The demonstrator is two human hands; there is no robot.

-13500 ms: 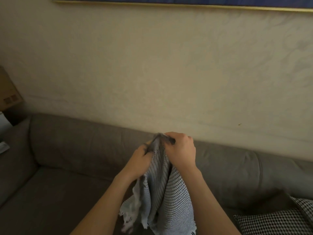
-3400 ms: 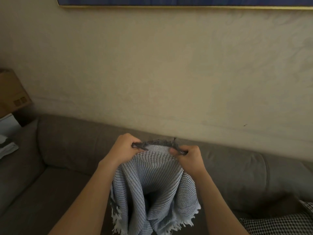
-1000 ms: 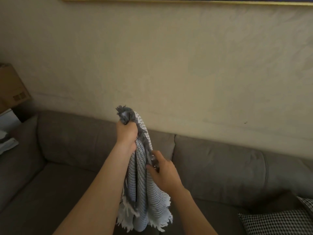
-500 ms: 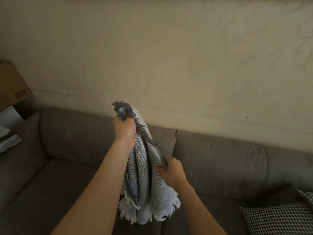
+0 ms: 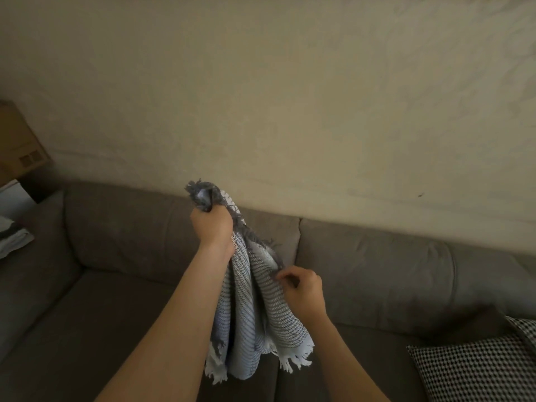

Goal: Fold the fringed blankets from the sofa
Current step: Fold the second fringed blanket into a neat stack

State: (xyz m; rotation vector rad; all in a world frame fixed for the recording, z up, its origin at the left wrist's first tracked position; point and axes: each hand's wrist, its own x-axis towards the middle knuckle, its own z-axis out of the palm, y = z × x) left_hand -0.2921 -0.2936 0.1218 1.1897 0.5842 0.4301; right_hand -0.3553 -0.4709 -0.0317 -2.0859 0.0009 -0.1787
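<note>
A blue-grey striped blanket [image 5: 255, 309] with dark fringe along its top edge and white fringe at the bottom hangs bunched in the air above the brown sofa [image 5: 377, 274]. My left hand [image 5: 211, 224] grips its gathered top corner, raised in front of the sofa back. Lower and to the right, my right hand [image 5: 301, 291] pinches the dark fringed edge of the same blanket. The white fringe dangles just above the seat cushions.
A black-and-white houndstooth cushion [image 5: 475, 367] lies on the sofa at the lower right. Folded pale cloth [image 5: 11, 239] rests on the sofa's left arm, with a cardboard box [image 5: 17, 146] behind it. A beige wall rises behind the sofa.
Over the last second my right hand slid down the fringed edge while my left hand kept the top corner raised. Earlier both hands held the top edge together.
</note>
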